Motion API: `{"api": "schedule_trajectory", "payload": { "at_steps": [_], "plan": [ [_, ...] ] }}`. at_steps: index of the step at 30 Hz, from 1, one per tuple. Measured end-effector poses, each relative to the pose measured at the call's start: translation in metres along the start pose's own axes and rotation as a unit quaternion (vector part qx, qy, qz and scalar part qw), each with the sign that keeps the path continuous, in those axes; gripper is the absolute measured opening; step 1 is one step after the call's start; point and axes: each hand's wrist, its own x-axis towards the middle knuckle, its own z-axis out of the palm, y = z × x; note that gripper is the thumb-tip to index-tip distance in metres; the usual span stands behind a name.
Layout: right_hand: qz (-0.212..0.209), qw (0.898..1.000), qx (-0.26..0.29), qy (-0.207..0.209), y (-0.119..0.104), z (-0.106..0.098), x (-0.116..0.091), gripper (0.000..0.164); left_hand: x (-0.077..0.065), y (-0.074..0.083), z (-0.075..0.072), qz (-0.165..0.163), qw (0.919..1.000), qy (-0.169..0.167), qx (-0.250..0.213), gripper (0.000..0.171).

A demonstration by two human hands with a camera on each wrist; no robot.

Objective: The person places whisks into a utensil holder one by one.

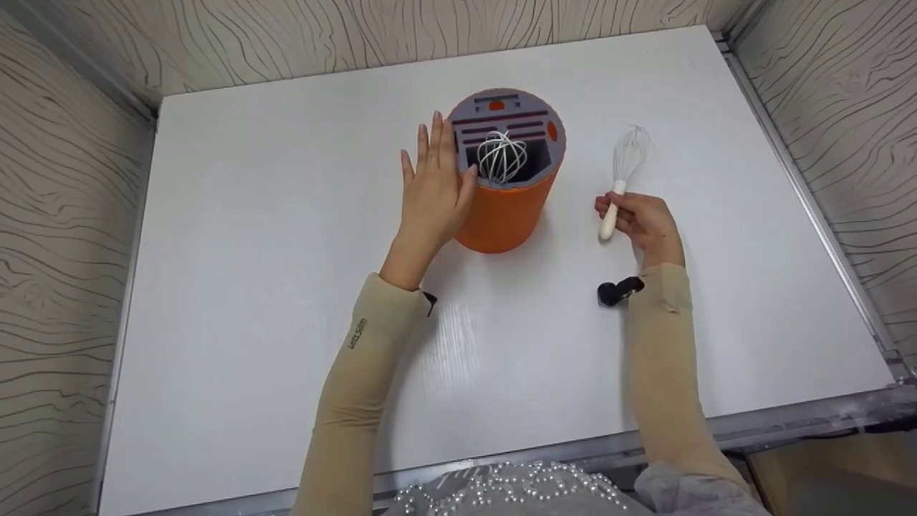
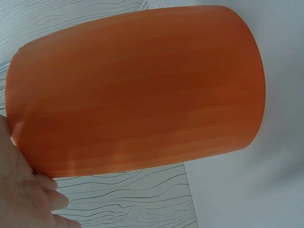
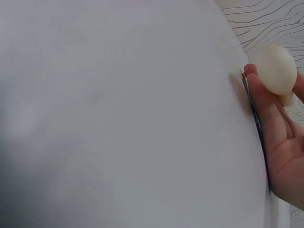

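Note:
An orange cylindrical utensil holder (image 1: 505, 215) with a grey slotted top stands upright on the table. In its large opening sits a whisk with a wire head (image 1: 501, 158); the rest of that whisk is hidden inside. My left hand (image 1: 433, 197) lies along the holder's left side at the rim, fingers straight; the left wrist view shows this hand (image 2: 23, 190) by the orange wall. To the right, my right hand (image 1: 648, 218) pinches a second whisk (image 1: 617, 190) by its cream handle, wires pointing away from me. The handle's rounded end (image 3: 276, 70) faces the right wrist camera.
The white table (image 1: 251, 287) is bounded by wood-patterned panels (image 1: 358, 36) at the back and both sides. A black wrist camera (image 1: 617, 292) juts from the right sleeve, over the table.

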Motion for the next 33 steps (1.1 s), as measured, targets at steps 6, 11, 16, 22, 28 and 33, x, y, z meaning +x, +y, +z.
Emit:
{"api": "schedule_trajectory", "payload": {
  "at_steps": [6, 11, 16, 22, 28, 33],
  "plan": [
    [-0.02, 0.998, -0.032, 0.04, 0.004, 0.007, 0.0, 0.015, 0.001, 0.001, 0.003, 0.0, 0.9999, -0.01, 0.0, 0.067],
    [-0.014, 0.998, 0.046, 0.031, 0.003, 0.009, -0.008, 0.027, 0.001, 0.001, 0.003, 0.003, 1.0, -0.005, -0.007, 0.067],
    [-0.041, 0.993, 0.11, 0.014, -0.001, 0.016, -0.016, 0.021, 0.001, 0.0, 0.001, 0.0, 1.0, -0.007, -0.004, 0.067],
    [-0.096, 0.985, 0.142, -0.032, -0.003, 0.028, -0.025, 0.02, 0.001, -0.001, 0.0, -0.002, 1.0, -0.008, 0.0, 0.067],
    [-0.143, 0.975, 0.162, -0.047, -0.006, 0.038, -0.034, 0.019, 0.0, -0.001, 0.001, 0.003, 1.0, -0.005, 0.0, 0.065],
    [-0.175, 0.967, 0.176, -0.055, -0.01, 0.047, -0.042, 0.025, 0.0, -0.001, 0.001, 0.003, 1.0, -0.001, 0.003, 0.066]
  ]
}}
